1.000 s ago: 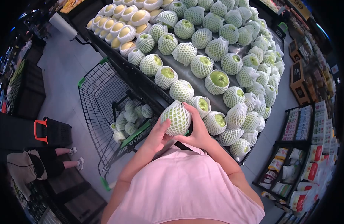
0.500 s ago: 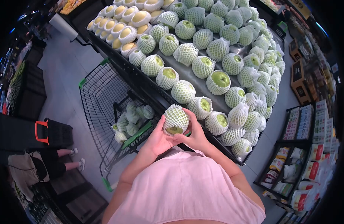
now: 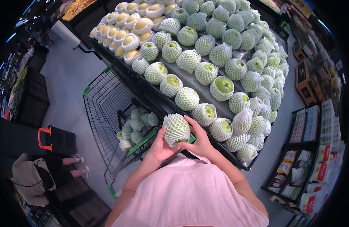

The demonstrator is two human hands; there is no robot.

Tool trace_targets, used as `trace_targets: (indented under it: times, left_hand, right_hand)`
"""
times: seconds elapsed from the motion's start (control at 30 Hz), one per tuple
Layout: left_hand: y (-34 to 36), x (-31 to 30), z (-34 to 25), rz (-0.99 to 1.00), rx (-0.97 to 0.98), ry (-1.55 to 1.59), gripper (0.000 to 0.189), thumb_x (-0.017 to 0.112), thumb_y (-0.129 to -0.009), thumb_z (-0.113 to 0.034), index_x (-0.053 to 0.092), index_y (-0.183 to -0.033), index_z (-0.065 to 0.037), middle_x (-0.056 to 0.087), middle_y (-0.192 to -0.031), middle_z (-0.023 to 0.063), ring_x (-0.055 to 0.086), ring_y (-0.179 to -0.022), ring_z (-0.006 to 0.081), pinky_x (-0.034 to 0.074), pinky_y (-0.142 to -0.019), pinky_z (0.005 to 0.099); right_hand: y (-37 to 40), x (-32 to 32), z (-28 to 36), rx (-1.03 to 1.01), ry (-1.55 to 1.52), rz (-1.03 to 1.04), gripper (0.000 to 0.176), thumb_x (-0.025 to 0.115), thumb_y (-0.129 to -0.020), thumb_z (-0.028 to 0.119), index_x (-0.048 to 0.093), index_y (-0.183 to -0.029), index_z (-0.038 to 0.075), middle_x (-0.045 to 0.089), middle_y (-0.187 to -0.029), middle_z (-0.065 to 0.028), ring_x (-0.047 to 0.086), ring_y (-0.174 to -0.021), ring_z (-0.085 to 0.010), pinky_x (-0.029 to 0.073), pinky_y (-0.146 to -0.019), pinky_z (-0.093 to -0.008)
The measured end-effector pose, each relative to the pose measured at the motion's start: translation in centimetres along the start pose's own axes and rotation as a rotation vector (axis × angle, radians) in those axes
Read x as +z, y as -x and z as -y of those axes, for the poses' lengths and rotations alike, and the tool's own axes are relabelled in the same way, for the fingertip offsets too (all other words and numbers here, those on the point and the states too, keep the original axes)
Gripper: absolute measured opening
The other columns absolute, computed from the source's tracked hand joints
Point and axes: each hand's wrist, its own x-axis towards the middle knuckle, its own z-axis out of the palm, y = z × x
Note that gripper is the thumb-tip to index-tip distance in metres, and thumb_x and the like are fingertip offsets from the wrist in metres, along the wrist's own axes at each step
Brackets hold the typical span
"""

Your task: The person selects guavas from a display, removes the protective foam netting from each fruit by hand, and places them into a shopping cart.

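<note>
A green apple in a white foam net is held between my two hands, just in front of my chest. My left hand cups it from the left and below. On the opposite side, my right hand grips it, with the thumb near its lower end. Netting covers most of the upward face, and a little bare green skin shows at the bottom. Just beyond my hands, more netted green apples lie in rows on the sloping display. Several netted apples rest in the shopping cart to my left.
Yellow fruit in white foam fills the display's far left. The display's dark edge runs close past my right hand. A person stands at the left, near a black basket with an orange handle. Shelves with packaged goods line the right.
The apple has turned in my hands, so its bare green end shows less and more netting faces up. My hands sit slightly lower. The view has shifted a little.
</note>
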Motion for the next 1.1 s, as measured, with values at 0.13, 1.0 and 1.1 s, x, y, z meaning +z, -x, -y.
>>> trace_targets:
  times: [0.13, 1.0, 1.1]
  left_hand:
    - [-0.2, 0.3, 0.0, 0.057, 0.067, 0.086, 0.071, 0.064, -0.08, -0.058, 0.047, -0.135, -0.017, 0.053, -0.131, 0.0054, 0.052, -0.117, 0.0256, 0.043, -0.095, 0.0429]
    - [0.5, -1.9, -1.2, 0.048, 0.482, -0.414, 0.087, 0.082, -0.072, -0.019, 0.031, -0.141, -0.003, 0.048, -0.134, 0.0128, 0.052, -0.12, 0.0254, 0.044, -0.101, 0.0426]
    - [0.7, -0.8, -1.5, -0.108, 0.869, -1.059, 0.093, 0.083, -0.068, -0.009, 0.026, -0.141, -0.003, 0.048, -0.131, 0.0139, 0.053, -0.117, 0.0264, 0.044, -0.099, 0.0405]
  right_hand:
    - [-0.1, 0.8, 0.3, 0.027, -0.033, -0.048, 0.083, 0.08, -0.072, 0.011, 0.036, -0.141, -0.001, 0.053, -0.131, -0.0186, 0.054, -0.12, -0.0271, 0.042, -0.102, -0.0358]
    - [-1.9, 0.8, 0.2, -0.113, 0.014, 0.091, 0.092, 0.083, -0.068, 0.02, 0.032, -0.143, 0.002, 0.048, -0.134, -0.0186, 0.052, -0.121, -0.032, 0.035, -0.108, -0.0395]
    - [-1.8, 1.2, -0.4, -0.059, 0.016, 0.124, 0.106, 0.084, -0.066, 0.024, 0.02, -0.148, 0.002, 0.042, -0.139, -0.0202, 0.046, -0.127, -0.0311, 0.036, -0.106, -0.0378]
